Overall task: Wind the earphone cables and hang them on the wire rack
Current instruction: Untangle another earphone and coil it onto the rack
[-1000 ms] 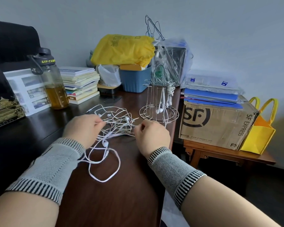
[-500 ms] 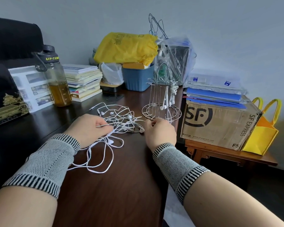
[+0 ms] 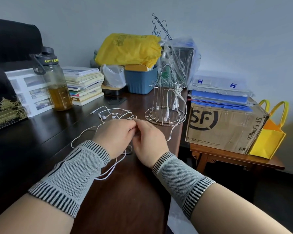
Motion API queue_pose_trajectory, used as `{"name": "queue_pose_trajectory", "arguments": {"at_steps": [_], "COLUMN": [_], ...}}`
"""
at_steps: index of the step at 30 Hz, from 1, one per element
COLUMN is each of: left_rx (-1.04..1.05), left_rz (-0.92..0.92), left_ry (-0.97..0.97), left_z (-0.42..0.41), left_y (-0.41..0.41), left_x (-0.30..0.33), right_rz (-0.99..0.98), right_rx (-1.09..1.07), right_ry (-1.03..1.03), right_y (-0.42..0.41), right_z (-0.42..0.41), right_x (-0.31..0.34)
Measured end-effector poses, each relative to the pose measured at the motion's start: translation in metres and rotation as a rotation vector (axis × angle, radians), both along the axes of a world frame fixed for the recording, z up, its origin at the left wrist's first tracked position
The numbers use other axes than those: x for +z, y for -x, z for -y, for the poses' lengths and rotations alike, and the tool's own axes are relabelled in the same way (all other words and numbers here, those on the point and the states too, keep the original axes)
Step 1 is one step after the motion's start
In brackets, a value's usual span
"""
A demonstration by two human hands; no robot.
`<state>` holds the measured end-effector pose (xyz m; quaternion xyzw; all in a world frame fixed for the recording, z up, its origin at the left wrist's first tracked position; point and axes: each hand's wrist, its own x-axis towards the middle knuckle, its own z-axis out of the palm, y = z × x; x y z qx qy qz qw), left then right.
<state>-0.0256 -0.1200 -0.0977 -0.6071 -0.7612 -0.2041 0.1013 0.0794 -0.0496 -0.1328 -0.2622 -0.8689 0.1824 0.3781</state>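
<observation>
My left hand (image 3: 115, 136) and right hand (image 3: 150, 138) meet fingertip to fingertip, both pinching the white earphone cables (image 3: 118, 115) — just short of the wire rack (image 3: 165, 105).

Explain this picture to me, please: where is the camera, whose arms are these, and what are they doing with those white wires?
There is no machine here. A person wears a camera on the head, looking forward and down, so the two arms with grey knitted wrist sleeves are the wearer's own.

The left hand and right hand meet over a dark wooden desk, and both seem to pinch white earphone cables, which lie in loose loops around them.

Just behind stands a wire rack with an earphone set already hanging on it. Also on the desk: a bottle of amber liquid, a stack of books and a blue tub. A cardboard box sits on a side table.
</observation>
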Motion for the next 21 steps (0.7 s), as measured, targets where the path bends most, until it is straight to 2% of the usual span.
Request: {"name": "queue_pose_trajectory", "arguments": {"at_steps": [4, 10, 17, 21], "left_rx": [0.001, 0.013, 0.049, 0.140], "left_rz": [0.042, -0.010, -0.030, -0.102], "left_ry": [-0.015, 0.048, 0.109, 0.107], "left_z": [0.002, 0.001, 0.002, 0.004], "left_y": [0.003, 0.007, 0.012, 0.015], "left_x": [-0.002, -0.005, -0.003, -0.003], "right_rz": [0.001, -0.051, -0.036, 0.021], "right_rx": [-0.159, -0.252, -0.436, -0.577], "right_ry": [-0.100, -0.218, -0.202, -0.054], "right_y": [-0.004, -0.038, -0.108, -0.134], "right_z": [-0.005, -0.019, -0.046, -0.055], "right_x": [-0.003, -0.019, -0.032, -0.035]}}
